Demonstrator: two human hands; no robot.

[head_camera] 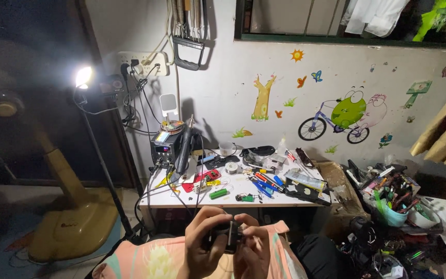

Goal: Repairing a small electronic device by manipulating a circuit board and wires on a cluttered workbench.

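Both hands meet low in the head view, over my lap. My left hand [203,242] and my right hand [253,248] together grip a small black device [226,236], held between the fingers of both. Just beyond the hands stands a small white table [295,198] crowded with tools. Near its front edge lie a green cylindrical cell [218,194] and a small green part [245,197]. What the black device is cannot be made out.
A soldering station [163,147] with cables sits at the table's back left, blue-handled pliers [260,186] in the middle. A lamp [83,77] on a thin stand shines at left beside a yellow fan base [73,222]. Boxes of clutter [391,199] fill the floor at right.
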